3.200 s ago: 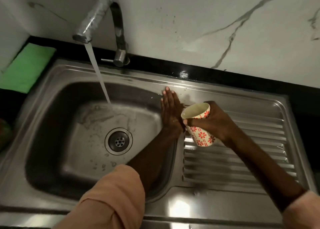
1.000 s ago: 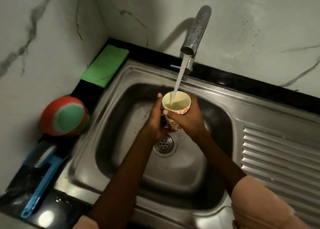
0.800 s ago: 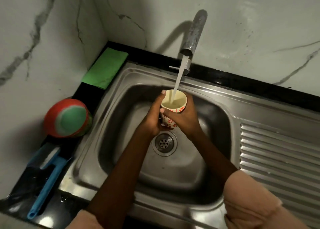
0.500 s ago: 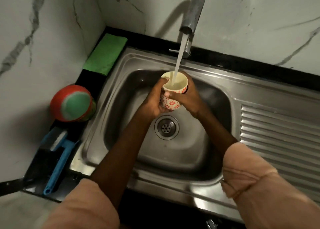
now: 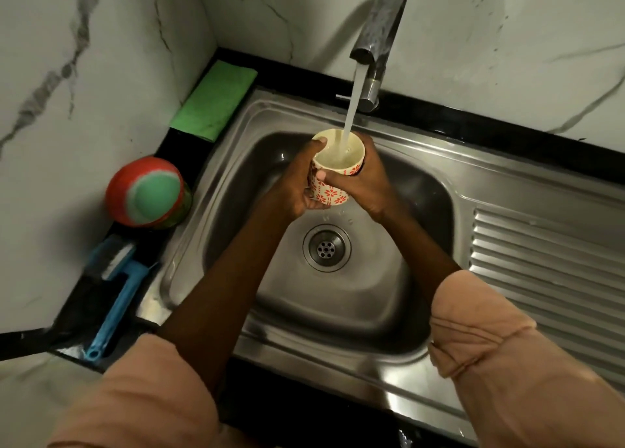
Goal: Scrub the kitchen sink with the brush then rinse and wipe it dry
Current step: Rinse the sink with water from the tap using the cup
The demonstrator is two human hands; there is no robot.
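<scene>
Both hands hold a cup (image 5: pixel 333 173) over the sink (image 5: pixel 338 295), right under the tap (image 5: pixel 378 31), and water (image 5: pixel 353 106) pours into it. The left hand (image 5: pixel 292 187) curls round the cup's left side with its thumb on the rim, and the right hand (image 5: pixel 363 180) curls round the other side. The brush (image 5: pixel 111 288) lies on the dark surface (image 5: pixel 176 150) left of the sink, near a green cloth (image 5: pixel 216 99) and a red and green scrubber (image 5: pixel 147 194).

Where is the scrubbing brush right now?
The blue brush lies untouched on the dark counter left of the sink, just in front of the red-and-green container.
</scene>
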